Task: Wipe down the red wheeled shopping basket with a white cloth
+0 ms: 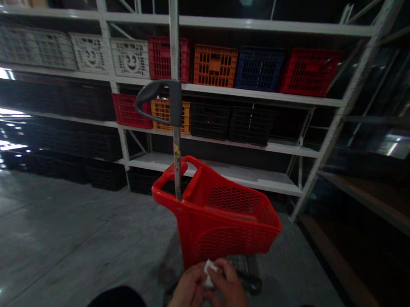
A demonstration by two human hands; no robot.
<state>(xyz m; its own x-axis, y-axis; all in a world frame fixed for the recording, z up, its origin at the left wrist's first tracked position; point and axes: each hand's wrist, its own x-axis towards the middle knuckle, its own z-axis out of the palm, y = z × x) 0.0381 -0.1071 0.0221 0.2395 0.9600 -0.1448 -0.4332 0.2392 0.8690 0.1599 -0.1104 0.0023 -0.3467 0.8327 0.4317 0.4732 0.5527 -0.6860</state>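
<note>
My left hand (187, 289) and my right hand (230, 291) meet at the bottom of the view, fingers curled together around a small white piece, perhaps paper or cloth (209, 270). Both hands pinch it between them. Just beyond them stands a red plastic shopping basket on wheels (222, 215), with a grey pull handle (159, 100) raised on a metal pole.
White metal shelving (229, 94) faces me, holding red, orange, blue, white and black plastic crates (215, 65). Dark crates are stacked at the left (53, 130). More racking with wooden boards runs along the right (372, 196). Grey concrete floor (64, 237) lies at the left.
</note>
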